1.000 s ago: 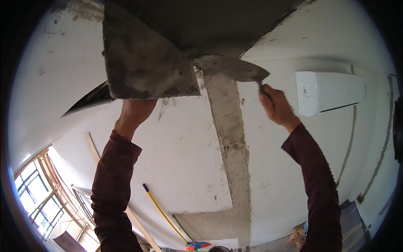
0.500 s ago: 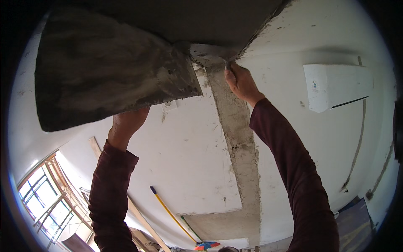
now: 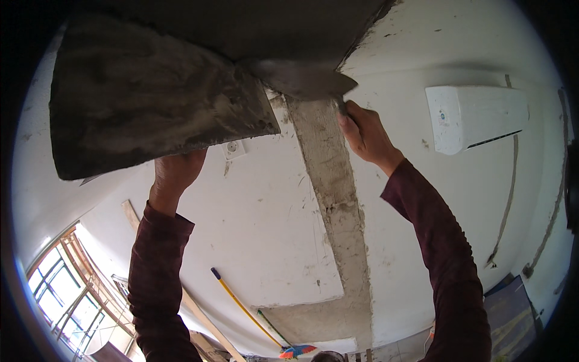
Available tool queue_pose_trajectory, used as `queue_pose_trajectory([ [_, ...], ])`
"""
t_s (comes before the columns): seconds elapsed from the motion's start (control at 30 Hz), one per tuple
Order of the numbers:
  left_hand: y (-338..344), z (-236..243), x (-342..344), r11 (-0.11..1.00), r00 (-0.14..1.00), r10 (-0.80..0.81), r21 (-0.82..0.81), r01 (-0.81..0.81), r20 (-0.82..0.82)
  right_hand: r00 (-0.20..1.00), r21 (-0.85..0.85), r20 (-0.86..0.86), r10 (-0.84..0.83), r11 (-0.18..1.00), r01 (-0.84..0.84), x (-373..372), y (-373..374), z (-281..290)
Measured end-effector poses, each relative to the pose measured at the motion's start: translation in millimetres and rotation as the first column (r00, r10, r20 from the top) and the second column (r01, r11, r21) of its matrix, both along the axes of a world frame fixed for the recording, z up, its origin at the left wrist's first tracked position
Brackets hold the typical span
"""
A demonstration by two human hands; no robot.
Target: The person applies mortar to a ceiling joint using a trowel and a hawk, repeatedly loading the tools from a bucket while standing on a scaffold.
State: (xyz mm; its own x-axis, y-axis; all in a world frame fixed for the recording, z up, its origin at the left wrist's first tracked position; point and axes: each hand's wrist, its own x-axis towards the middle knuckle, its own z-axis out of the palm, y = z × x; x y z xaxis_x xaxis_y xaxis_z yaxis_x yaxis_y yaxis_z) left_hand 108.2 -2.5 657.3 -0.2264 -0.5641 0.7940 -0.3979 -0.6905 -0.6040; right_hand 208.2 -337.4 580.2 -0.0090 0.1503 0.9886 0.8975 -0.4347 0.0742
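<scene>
From below, my left hand (image 3: pixel 180 171) supports a wide grey plasterer's hawk (image 3: pixel 145 102) smeared with mortar; its fingers are mostly hidden behind the board. My right hand (image 3: pixel 369 134) is closed round the handle of a trowel (image 3: pixel 310 82). The trowel's blade is tilted and lies against the dark mortar-covered surface (image 3: pixel 265 27) overhead, beside the hawk's right corner. Whether blade and hawk touch, I cannot tell.
A rough cement strip (image 3: pixel 332 181) runs down the white wall (image 3: pixel 265 229). An air conditioner (image 3: pixel 476 117) hangs at right, and a wall socket (image 3: pixel 233 148) sits near my left hand. Low down stand a yellow-handled broom (image 3: pixel 247 308) and a wooden plank (image 3: pixel 211 323); a window (image 3: pixel 66 295) is at left.
The trowel has turned, its blade now pointing further right with the tip past the mortar's edge. My right hand has moved right and slightly down. The hawk has shifted little.
</scene>
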Motion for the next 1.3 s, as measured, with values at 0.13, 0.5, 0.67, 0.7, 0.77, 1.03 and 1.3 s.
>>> queue_pose_trajectory([
  [0.13,-1.8,-2.3,4.0,1.0,1.0,-0.009,0.006,0.009,-0.012,0.996,-0.053,0.006,-0.087,0.995,0.087,-4.1,2.7,25.7],
  [0.5,-17.3,-3.4,36.6,0.985,0.966,-0.151,-0.117,0.128,-0.211,0.925,-0.008,-0.164,-0.344,0.938,0.348,32.0,-29.5,-15.7],
  [0.67,-14.7,-3.0,33.5,0.988,0.974,-0.133,-0.102,0.115,-0.185,0.955,0.02,-0.202,-0.218,0.974,0.226,-1.7,-37.2,-28.3],
  [0.7,-12.7,-3.2,34.4,0.987,0.972,-0.139,-0.104,0.121,-0.187,0.971,0.016,-0.146,-0.188,0.981,0.192,-6.2,-30.5,-22.8],
  [0.77,-12.3,-2.3,41.2,0.984,0.968,-0.161,-0.103,0.143,-0.194,0.99,0.02,-0.055,-0.13,0.991,0.131,-13.5,-19.0,-11.7],
  [1.03,-11.9,0.3,35.9,0.989,0.959,-0.142,-0.074,0.127,-0.244,0.993,0.074,0.02,-0.116,0.991,0.114,23.6,25.0,18.0],
  [1.3,-13.4,-0.4,36.0,0.983,0.944,-0.161,-0.134,0.127,-0.288,0.897,0.038,-0.116,-0.426,0.901,0.432,40.4,-7.0,-15.4],
])
